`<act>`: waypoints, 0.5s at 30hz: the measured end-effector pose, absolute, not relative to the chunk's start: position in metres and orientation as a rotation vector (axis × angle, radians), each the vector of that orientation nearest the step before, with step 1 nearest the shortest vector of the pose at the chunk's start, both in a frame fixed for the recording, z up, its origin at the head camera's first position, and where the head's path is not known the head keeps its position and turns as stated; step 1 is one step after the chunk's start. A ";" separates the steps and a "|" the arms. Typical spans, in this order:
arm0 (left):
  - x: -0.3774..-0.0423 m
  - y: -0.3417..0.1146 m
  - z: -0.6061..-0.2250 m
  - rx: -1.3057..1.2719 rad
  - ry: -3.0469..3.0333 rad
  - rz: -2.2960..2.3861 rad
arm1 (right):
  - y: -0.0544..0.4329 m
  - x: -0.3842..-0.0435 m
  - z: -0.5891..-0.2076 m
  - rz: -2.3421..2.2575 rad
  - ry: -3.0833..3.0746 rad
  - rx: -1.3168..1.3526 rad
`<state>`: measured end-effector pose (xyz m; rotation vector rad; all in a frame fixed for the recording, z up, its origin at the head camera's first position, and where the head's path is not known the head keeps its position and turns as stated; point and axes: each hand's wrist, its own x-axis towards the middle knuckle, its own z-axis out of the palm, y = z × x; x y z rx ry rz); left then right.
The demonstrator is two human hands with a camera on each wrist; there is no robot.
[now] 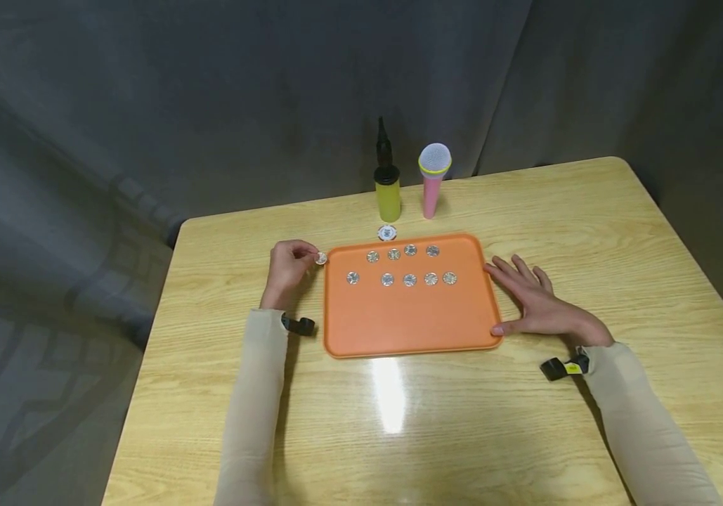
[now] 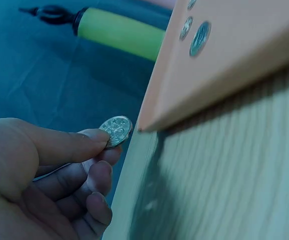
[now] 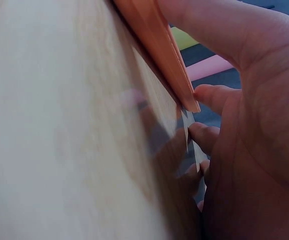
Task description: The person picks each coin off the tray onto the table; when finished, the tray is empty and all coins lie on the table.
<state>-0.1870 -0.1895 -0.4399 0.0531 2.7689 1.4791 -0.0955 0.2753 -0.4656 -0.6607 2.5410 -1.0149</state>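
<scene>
Dark curtains (image 1: 241, 105) stand behind a wooden table (image 1: 450, 436), on which an orange tray (image 1: 412, 323) carries two rows of coins (image 1: 409, 280) towards its far edge. Just outside the tray's left edge, near the far-left corner, the left hand (image 1: 288, 270) pinches a single coin (image 2: 117, 131). The right hand (image 1: 535, 306), fingers spread, touches the tray's right edge. Probably the step is adding this coin to the rows (one judges only); next would call for lifting it over the rim. Its underside is hidden, and the left wrist view cuts off most of the tray.
</scene>
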 end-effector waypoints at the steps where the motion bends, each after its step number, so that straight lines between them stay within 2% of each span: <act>1: -0.187 -0.193 -0.440 0.046 2.763 1.490 | 0.275 -0.095 -0.465 -1.014 2.540 -0.656; 15: -0.180 -0.225 -0.448 -0.120 2.668 1.563 | 0.275 -0.095 -0.465 -1.011 2.555 -0.659</act>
